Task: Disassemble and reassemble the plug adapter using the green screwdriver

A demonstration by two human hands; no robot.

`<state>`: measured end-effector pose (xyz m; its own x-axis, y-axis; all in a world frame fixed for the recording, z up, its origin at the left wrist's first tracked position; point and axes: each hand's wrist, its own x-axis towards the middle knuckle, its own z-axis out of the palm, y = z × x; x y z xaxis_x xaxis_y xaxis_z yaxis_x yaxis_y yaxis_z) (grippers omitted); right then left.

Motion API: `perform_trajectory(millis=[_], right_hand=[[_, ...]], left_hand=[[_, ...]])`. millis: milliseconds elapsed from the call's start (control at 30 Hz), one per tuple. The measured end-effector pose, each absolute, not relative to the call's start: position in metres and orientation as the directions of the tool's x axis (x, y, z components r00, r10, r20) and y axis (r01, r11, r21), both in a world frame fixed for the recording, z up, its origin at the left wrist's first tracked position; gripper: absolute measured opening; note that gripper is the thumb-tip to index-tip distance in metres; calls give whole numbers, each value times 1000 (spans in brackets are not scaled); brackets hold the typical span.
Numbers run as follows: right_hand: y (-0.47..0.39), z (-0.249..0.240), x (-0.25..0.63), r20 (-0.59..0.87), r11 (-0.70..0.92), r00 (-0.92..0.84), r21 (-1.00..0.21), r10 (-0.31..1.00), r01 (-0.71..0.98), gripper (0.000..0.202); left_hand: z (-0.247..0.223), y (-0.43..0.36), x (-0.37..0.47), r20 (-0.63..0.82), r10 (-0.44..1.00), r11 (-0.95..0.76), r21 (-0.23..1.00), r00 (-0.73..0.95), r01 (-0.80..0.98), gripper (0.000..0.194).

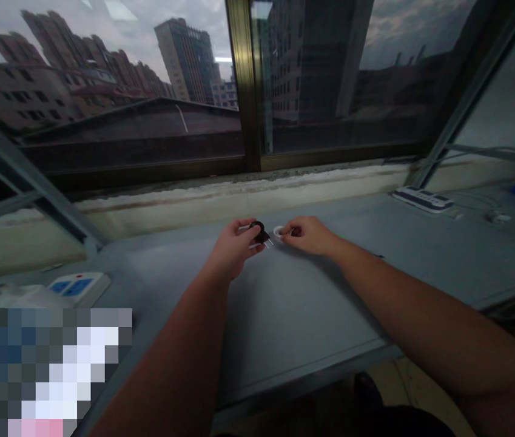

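My left hand point(236, 243) is closed on a small black rounded part point(263, 235), with two thin metal pins sticking out of it towards the lower right. Just to the right, my right hand point(308, 235) pinches a small white ring point(278, 231) between thumb and fingertips. A narrow gap separates the two parts, which are held over the far middle of the grey table point(302, 315). The fingers partly cover both parts, and their finer details are too small to make out.
A white power strip with blue sockets point(77, 287) lies at the left. Another power strip point(423, 199) rests at the back right, near cables and a plug point(497, 216). Metal frame posts point(68, 209) flank the table, and a window ledge point(239, 197) runs behind it.
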<state>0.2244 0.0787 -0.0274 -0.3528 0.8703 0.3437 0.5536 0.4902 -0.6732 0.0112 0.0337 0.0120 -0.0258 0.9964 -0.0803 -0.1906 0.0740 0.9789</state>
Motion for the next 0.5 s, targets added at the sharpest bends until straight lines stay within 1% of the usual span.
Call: perform_trajectory(millis=[133, 200, 367, 500], right_hand=[[81, -25, 228, 312, 384, -248, -858, 917, 341, 26], [80, -22, 227, 285, 340, -234, -908, 930, 244, 30], [77, -15, 225, 288, 320, -278, -944, 916, 78, 38], [74, -10, 227, 292, 284, -332, -956, 897, -73, 35]], left_hand=[[8, 32, 13, -49, 996, 56, 995, 77, -85, 25], [6, 31, 13, -41, 994, 46, 998, 100, -50, 27], [3, 30, 12, -29, 983, 44, 996, 179, -77, 32], [1, 29, 12, -43, 978, 66, 992, 202, -110, 32]])
